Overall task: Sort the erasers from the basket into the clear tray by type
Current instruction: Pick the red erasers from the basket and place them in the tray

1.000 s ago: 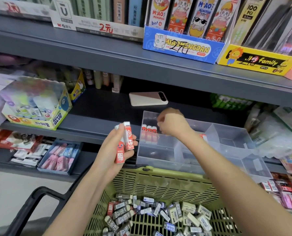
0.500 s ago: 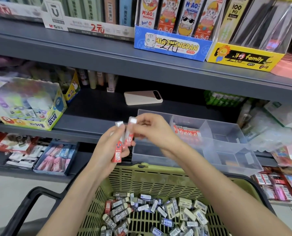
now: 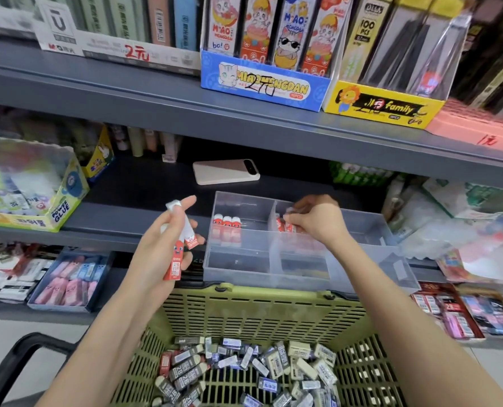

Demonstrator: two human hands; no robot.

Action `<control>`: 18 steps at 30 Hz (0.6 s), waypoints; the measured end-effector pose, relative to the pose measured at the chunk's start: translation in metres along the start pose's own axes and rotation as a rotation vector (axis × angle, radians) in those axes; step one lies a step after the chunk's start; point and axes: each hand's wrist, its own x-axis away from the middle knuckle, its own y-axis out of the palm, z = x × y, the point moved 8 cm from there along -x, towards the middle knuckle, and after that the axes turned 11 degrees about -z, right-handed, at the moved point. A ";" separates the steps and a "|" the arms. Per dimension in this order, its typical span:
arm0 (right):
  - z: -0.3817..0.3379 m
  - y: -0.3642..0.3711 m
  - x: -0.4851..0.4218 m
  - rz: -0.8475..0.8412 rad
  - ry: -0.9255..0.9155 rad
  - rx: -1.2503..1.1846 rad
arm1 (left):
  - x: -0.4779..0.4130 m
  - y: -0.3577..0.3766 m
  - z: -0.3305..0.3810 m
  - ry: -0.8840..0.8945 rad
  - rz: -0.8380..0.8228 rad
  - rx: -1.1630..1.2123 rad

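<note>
Two red-sleeved erasers (image 3: 174,259) are lying clamped in the left hand (image 3: 156,248), just left of the clear tray (image 3: 244,274); the right hand (image 3: 316,223) is pinching a third eraser (image 3: 284,226) inside the tray's rear section. Light, stiff, probably slick-sleeved blocks: gripping across the long sides is looking safest.

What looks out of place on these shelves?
The phone lies flat on the middle shelf behind the clear tray. Everything around it is stationery in boxes, so it looks set down there, not for sale.
</note>
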 end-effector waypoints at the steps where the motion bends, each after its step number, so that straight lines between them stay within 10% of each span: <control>1: 0.000 0.005 -0.001 -0.020 0.006 0.011 | 0.000 0.001 0.001 0.005 0.000 0.011; 12: -0.042 -0.006 0.033 0.168 -0.121 0.090 | -0.010 0.038 0.014 0.056 -0.088 -0.156; 18: -0.111 0.044 0.070 -0.342 -0.337 -0.611 | -0.008 0.049 0.015 0.082 -0.186 -0.267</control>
